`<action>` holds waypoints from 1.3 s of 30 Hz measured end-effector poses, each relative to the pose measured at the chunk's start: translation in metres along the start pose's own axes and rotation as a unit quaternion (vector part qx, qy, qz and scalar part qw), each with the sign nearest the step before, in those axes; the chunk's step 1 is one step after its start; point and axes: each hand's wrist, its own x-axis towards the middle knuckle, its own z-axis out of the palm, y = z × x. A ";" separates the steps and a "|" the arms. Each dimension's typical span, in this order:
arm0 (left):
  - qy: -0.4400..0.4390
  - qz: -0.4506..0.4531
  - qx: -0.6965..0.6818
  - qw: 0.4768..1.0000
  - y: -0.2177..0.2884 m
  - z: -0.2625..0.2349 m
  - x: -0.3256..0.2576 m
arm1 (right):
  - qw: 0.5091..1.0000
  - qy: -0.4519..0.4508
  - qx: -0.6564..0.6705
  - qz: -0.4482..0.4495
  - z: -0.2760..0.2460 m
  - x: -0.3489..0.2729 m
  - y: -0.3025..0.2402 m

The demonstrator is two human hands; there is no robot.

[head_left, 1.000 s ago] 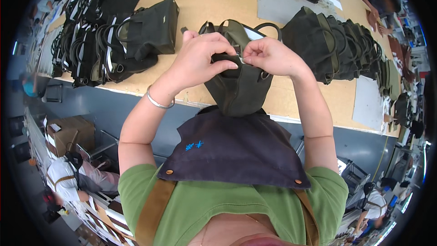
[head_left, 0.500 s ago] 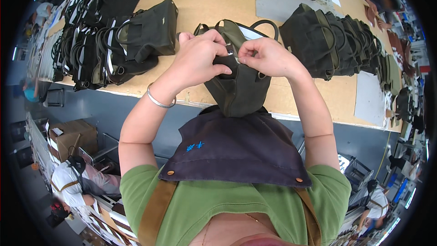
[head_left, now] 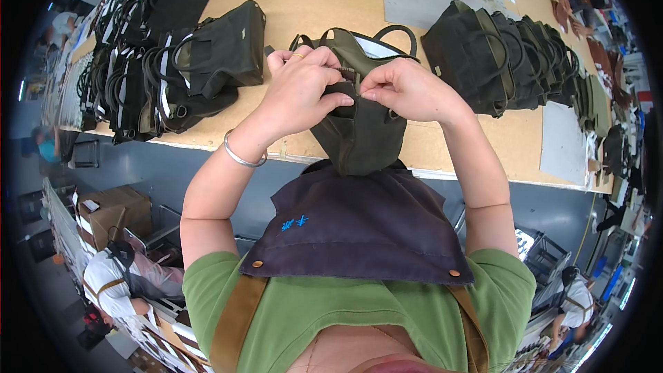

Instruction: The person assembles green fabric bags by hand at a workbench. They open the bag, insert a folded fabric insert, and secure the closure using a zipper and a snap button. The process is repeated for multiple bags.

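A dark olive handbag (head_left: pixel 369 139) stands at the near edge of the table, its end facing my body. My left hand (head_left: pixel 304 86) is closed on the bag's top edge, with the thumb at the side of the opening. My right hand (head_left: pixel 411 90) pinches the zip edge at the other side, thumb against forefinger; a small pull there is too hidden to make out. Zip teeth (head_left: pixel 347 69) show between the hands. Behind them are a looped handle (head_left: pixel 407 30) and a pale strip in the bag's mouth.
More dark bags crowd the wooden table (head_left: pixel 297 21): a heap on the left (head_left: pixel 231 45) and a row on the right (head_left: pixel 466 62). Grey sheets (head_left: pixel 565 141) lie near the right edge. Co-workers sit behind on both sides, near a cardboard box (head_left: pixel 117 214).
My right fingers have moved slightly down and left along the zip. The metal piece seen between my hands has given way to a view of zip teeth. My left hand keeps its grip.
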 end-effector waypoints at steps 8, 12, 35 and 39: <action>0.005 0.020 -0.037 0.999 -0.002 -0.001 0.000 | 1.000 0.017 -0.019 -0.010 0.001 0.000 0.003; -0.023 0.004 -0.045 0.999 -0.003 -0.004 0.001 | 0.998 0.057 -0.026 -0.009 0.006 0.002 0.005; -0.002 0.002 -0.029 1.000 0.004 -0.003 0.002 | 0.998 0.045 0.031 -0.033 0.008 -0.008 0.002; -0.012 -0.001 -0.032 0.999 0.004 -0.004 0.002 | 0.996 0.040 0.061 -0.042 0.010 -0.008 0.007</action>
